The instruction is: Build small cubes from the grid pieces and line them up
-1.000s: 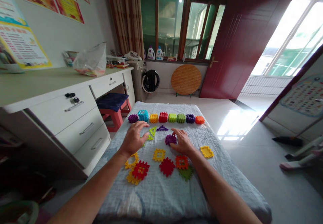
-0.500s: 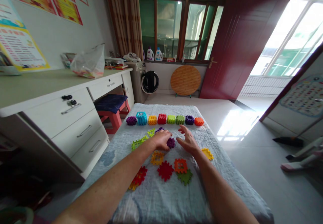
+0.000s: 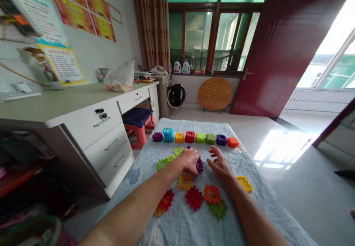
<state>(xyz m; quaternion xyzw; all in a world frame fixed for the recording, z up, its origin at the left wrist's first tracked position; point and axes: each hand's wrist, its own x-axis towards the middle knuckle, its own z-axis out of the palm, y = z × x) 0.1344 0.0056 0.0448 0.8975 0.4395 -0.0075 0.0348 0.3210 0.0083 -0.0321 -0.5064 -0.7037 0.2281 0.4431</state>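
My left hand (image 3: 190, 161) is closed, fingers curled down against a purple toothed plastic building tile (image 3: 200, 165) that shows at its right side. To the right of that tile my right hand (image 3: 221, 165) is open, thumb and fingers apart, with nothing in it. Light green tiles (image 3: 165, 162) lie to the left of my left hand. Closer to me are a yellow-orange window tile (image 3: 185, 182), a red tile (image 3: 194, 198), and an orange window tile (image 3: 212, 194) partly over a green one (image 3: 219, 211). A yellow tile (image 3: 244, 184) lies beside my right forearm.
Along the far part of the cloth-covered table (image 3: 177, 231) stands a row of several coloured blocks, including a blue one (image 3: 168, 135) and a red one (image 3: 190, 137). Red and yellow tiles (image 3: 166, 201) lie by my left forearm. A desk (image 3: 91, 135) and stool (image 3: 138, 118) stand left.
The whole view has shifted, so everything sits further right and slightly lower in the picture. My left hand stays at the purple tile, and my right hand remains open beside it.
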